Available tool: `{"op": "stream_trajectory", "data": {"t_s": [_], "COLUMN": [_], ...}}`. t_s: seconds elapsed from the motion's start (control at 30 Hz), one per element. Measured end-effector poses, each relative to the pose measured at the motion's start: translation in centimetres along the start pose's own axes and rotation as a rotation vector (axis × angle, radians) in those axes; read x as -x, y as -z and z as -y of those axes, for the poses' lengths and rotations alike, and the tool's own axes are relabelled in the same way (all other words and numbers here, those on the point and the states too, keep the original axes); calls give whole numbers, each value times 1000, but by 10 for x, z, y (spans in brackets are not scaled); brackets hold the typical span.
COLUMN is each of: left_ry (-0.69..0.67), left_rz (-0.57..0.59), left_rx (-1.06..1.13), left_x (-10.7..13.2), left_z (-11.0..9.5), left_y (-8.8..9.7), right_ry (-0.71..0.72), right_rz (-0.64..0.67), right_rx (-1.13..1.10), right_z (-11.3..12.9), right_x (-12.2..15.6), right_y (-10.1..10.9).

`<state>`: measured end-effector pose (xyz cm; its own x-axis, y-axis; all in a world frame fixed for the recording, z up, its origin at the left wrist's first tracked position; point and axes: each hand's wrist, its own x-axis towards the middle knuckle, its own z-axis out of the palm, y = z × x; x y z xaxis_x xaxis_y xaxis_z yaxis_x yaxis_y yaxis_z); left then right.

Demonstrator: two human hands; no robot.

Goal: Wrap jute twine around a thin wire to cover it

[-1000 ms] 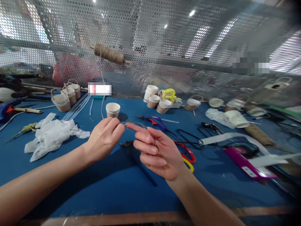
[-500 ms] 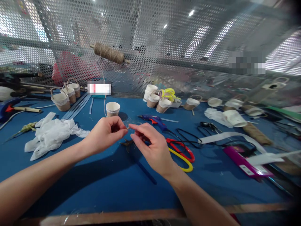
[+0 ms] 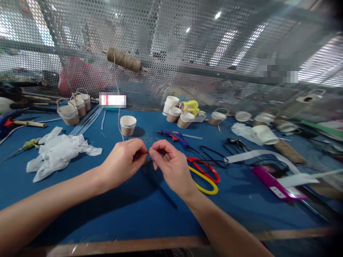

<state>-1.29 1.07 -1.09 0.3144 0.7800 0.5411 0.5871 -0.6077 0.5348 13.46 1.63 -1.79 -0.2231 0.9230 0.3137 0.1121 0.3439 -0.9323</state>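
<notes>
A thin jute twine (image 3: 119, 119) runs down from the twine spool (image 3: 123, 60) to my left hand (image 3: 128, 159), whose fingers are pinched on it. My right hand (image 3: 168, 162) is closed too, thumb and fingertip pinching at the twine's end, right against the left fingertips. The tiny piece between them is mostly hidden. Just beyond my left hand a small white paper cup with a jute-wrapped base (image 3: 128, 125) stands upright. Scissors with red and yellow handles (image 3: 206, 178) lie beside my right wrist, and a blue glue gun (image 3: 175, 137) lies behind that hand.
Crumpled white cloth (image 3: 61, 153) lies at left, near several handled cups (image 3: 68, 115) and clear glue sticks (image 3: 88, 121). More cups (image 3: 186, 119) stand at the back. A purple device (image 3: 277, 182), cords and a white strip (image 3: 252, 155) cover the right side. A perforated metal screen (image 3: 171, 43) rises behind.
Both hands have moved slightly down and toward me, and the right fingers have closed in tighter against the left fingertips. The twine follows the left hand. The cup has stayed put.
</notes>
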Motion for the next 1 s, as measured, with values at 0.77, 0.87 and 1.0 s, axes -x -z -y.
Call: {"op": "stream_trajectory", "data": {"t_s": [0.77, 0.87, 1.0], "left_ry": [-176, -135, -131], "left_rz": [-121, -107, -110], "left_rx": [-104, -69, -48], "left_x": [2, 1, 2], "left_z": [2, 1, 0], "left_y": [0, 1, -1], "right_ry": [-290, -280, -262], "right_rz": [-64, -72, -87], "right_rx": [-619, -605, -572], "right_z": [-5, -5, -3], "right_x": [-1, -1, 0], "right_y": [-8, -8, -8]}}
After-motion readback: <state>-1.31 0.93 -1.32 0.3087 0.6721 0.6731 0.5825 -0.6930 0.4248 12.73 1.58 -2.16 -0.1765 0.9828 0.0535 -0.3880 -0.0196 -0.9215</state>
